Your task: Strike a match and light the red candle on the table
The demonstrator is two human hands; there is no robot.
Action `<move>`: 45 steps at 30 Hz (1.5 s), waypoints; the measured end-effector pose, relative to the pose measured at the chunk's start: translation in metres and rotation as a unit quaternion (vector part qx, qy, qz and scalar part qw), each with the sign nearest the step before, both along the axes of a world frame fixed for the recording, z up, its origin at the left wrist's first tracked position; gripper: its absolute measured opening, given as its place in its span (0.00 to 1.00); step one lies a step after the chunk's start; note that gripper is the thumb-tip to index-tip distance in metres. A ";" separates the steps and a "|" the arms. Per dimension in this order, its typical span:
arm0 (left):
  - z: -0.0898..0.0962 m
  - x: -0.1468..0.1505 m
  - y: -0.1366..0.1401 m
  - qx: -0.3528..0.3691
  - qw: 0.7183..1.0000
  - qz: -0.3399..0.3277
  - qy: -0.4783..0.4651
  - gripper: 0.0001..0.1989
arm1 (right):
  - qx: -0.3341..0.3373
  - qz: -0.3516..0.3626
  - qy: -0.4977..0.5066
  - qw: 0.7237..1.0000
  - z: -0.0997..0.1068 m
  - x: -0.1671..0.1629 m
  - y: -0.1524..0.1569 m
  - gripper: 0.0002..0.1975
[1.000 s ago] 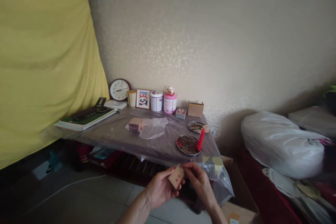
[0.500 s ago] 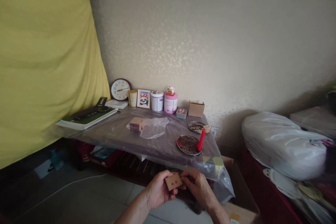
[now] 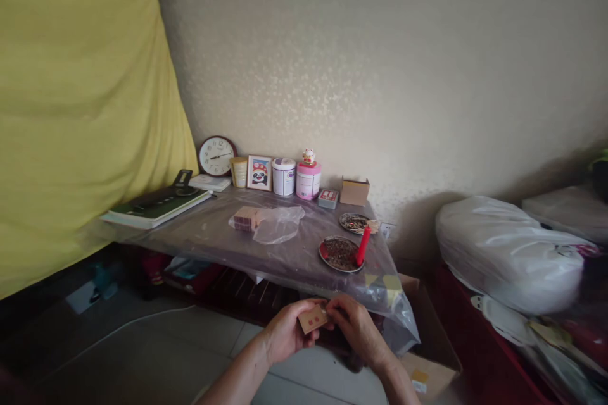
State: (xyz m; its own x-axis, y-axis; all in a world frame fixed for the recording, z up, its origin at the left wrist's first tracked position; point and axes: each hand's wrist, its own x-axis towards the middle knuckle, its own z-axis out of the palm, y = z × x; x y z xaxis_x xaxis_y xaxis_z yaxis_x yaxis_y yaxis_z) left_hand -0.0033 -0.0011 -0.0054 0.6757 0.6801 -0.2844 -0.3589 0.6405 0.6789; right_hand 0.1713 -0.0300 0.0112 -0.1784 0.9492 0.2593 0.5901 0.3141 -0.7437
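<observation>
My left hand point(image 3: 291, 331) is closed around a small brown matchbox point(image 3: 311, 319) with red marks on its face, held in front of the table's near edge. At the box's right end, my right hand point(image 3: 352, 328) has its fingers pinched together. What those fingertips grip is too small to make out. Beyond the hands, a red candle point(image 3: 363, 247) stands slightly tilted on a dark, speckled metal plate point(image 3: 339, 269). Another plate point(image 3: 348, 228) behind it bears many thin sticks that look like matches. A brown block of stacked small boxes point(image 3: 247, 218) lies in crumpled clear plastic point(image 3: 279, 228).
Plastic sheeting covers the table point(image 3: 204, 237). Along its back stand a clock point(image 3: 217, 155), a framed panda picture point(image 3: 259, 173), two canisters, a card box point(image 3: 328, 198) and an open carton point(image 3: 354, 191). A green book point(image 3: 159, 209) lies left; white bags point(image 3: 503, 259) sit right.
The view has shifted slightly, and the table things sit a little higher in it. Both hands stay together at the matchbox, its face now tilted slightly differently.
</observation>
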 end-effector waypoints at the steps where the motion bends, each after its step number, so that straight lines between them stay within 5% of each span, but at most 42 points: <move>1: 0.000 0.000 0.000 0.001 1.000 0.002 0.002 0.21 | 0.001 0.000 0.000 1.000 -0.001 0.000 0.000 0.09; 21: -0.001 0.003 0.003 0.017 0.999 0.028 -0.017 0.22 | -0.013 -0.003 0.052 0.999 -0.003 0.003 0.006 0.09; 29: -0.002 0.005 0.002 0.075 0.996 0.026 -0.040 0.25 | -0.042 -0.025 0.116 0.992 -0.002 0.004 0.009 0.11; 34: -0.005 0.008 0.001 0.162 0.986 0.033 0.020 0.22 | -0.051 -0.045 0.127 0.989 -0.001 0.006 0.011 0.14; 45: -0.009 0.010 0.006 0.202 0.971 0.064 0.108 0.23 | -0.062 -0.020 0.165 0.984 -0.013 0.015 0.017 0.14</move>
